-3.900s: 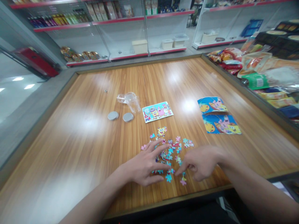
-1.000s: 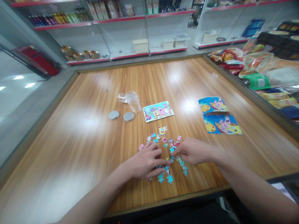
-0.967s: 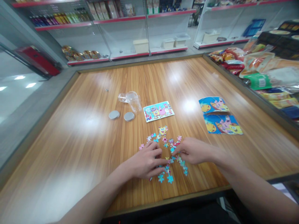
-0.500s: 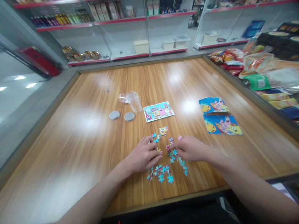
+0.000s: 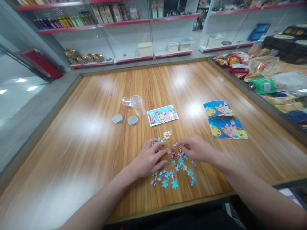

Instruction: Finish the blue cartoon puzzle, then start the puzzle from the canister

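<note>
Loose jigsaw pieces [image 5: 181, 160], mostly light blue with some pink, lie between and below my hands. My left hand [image 5: 151, 158] rests over the left side of the pile, palm down, fingers spread; a few pieces are partly hidden beneath it. Its index fingertip is by a pink piece [image 5: 169, 152]. My right hand [image 5: 196, 147] reaches in from the right with its index finger stretched out, close to a small purple-and-white piece [image 5: 175, 144]. Its other fingers are curled and partly hidden. A few joined pieces showing a yellow cartoon face [image 5: 167, 134] lie above my hands.
A picture card [image 5: 163, 115] lies beyond the pieces. To its left are a clear plastic container [image 5: 137, 104] and two silver lids [image 5: 117, 118] [image 5: 132, 120]. Blue printed sheets [image 5: 227, 127] lie right. Packaged goods [image 5: 266, 84] line the table's right edge; shelves [image 5: 124, 22] stand behind.
My right index finger has moved slightly up from the pink pieces. Several pieces on the right have shifted and spread downward and right. My left hand has stayed almost in place, fingers a little wider.
</note>
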Demonstrator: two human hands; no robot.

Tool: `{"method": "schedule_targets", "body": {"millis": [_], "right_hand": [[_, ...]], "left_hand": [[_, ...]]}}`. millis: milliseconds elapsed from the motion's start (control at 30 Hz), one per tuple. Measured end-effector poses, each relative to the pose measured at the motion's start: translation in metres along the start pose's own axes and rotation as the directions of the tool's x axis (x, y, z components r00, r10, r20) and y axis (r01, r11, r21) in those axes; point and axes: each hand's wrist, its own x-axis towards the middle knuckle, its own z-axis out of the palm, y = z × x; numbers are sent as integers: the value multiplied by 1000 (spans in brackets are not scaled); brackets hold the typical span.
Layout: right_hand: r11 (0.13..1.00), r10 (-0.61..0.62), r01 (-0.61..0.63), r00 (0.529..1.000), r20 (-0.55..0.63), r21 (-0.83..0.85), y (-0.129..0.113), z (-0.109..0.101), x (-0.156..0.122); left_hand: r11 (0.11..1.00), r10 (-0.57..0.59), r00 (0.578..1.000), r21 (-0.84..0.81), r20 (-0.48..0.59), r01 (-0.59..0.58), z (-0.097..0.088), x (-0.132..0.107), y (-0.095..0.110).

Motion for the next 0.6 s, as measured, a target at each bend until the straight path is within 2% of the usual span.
{"method": "schedule_targets", "body": {"millis": [67,133,267,400,500,600], "right_hand": [[998,60,-59,990,-130,8,4,0,1],[997,80,-81,983,-167,1,9,1,2],[999,5,-7,999,-43,-42,10,5,0],[994,-100,102,993,58,-38,3,7,-1],[989,-150,148,984,92,24,1,9,-1],[983,-174,169,983,59,72,1,10,-1]], "left_hand": [[1000,-29,999,5,-15,29,0,0,-1],[999,-42,999,2,-24,42,0,1,-2],[999,-36,999,-23,-36,35,-1,1,-3],[999,-32,999,-29,-34,31,-1,1,-2],[999,-39,999,-18,-23,39,2,1,-1],[999,-43,999,23,-7,43,5,3,0]]}}
